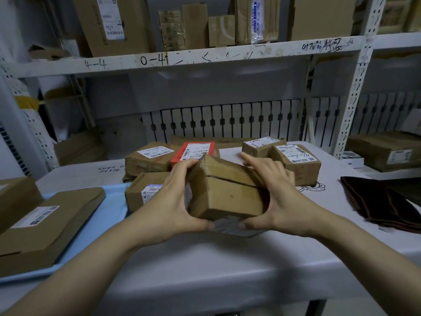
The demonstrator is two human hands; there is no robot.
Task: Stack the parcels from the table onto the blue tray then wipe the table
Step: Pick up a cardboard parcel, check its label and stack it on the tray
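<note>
A brown cardboard parcel point(227, 190) is held tilted above the white table point(205, 258), its label face turned downward. My left hand point(175, 201) grips its left side and my right hand point(280, 201) grips its right side, thumbs under the near bottom edge. The blue tray point(114, 201) lies at the left and carries a flat brown parcel point(52, 220) with a white label. Behind the held parcel several more parcels sit on the table: a small box point(143, 190), a labelled brown box point(148, 158), a red one point(196, 151) and two at the right point(296, 160).
A dark folded cloth point(387, 204) lies on the table's right side. Another brown box point(13, 199) stands at the far left edge. White metal shelving point(205, 57) loaded with cartons rises behind the table, and a shelf at the right holds a box point(385, 149).
</note>
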